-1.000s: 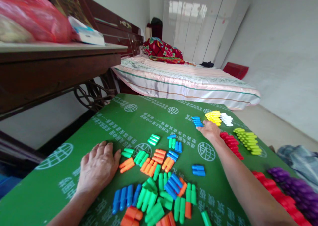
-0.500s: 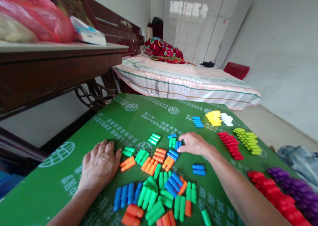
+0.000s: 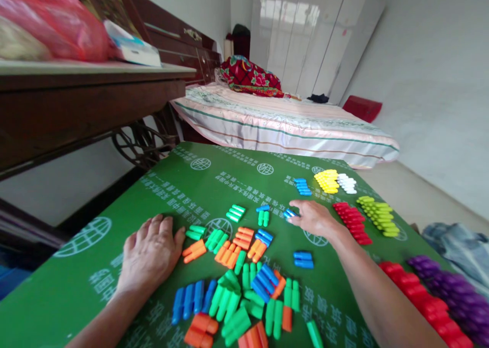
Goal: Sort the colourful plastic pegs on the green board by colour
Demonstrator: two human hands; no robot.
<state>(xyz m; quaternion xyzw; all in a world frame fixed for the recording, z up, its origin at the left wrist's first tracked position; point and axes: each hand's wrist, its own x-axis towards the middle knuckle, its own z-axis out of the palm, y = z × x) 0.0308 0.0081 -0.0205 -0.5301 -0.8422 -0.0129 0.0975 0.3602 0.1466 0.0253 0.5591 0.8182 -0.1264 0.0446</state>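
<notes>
My left hand point(image 3: 150, 253) lies palm down on the green board point(image 3: 153, 200), fingers stretched out, left of an orange bullet-shaped plastic block point(image 3: 194, 251). With thumb and fingers, my right hand point(image 3: 316, 218) grips a small blue bullet-shaped plastic block point(image 3: 289, 213) just over the board. Left of it lie another blue block point(image 3: 263, 208) and a green block point(image 3: 263, 218). A mixed heap of green blocks point(image 3: 226, 299), blue blocks point(image 3: 188, 301) and orange blocks point(image 3: 201, 330) covers the near middle. One blue block point(image 3: 303, 260) rests apart, below my right hand.
Sorted groups stand on the right: blue point(image 3: 302, 187), yellow point(image 3: 327, 181), white point(image 3: 347, 183), red point(image 3: 352, 222), lime point(image 3: 378, 216), larger red point(image 3: 424, 297) and purple point(image 3: 445, 287). A wooden table point(image 3: 91, 98) overhangs the left; a bed point(image 3: 286, 124) is behind.
My right hand has moved right and slightly away from me, taking the blue block from beside the small green one. My left hand stays in place.
</notes>
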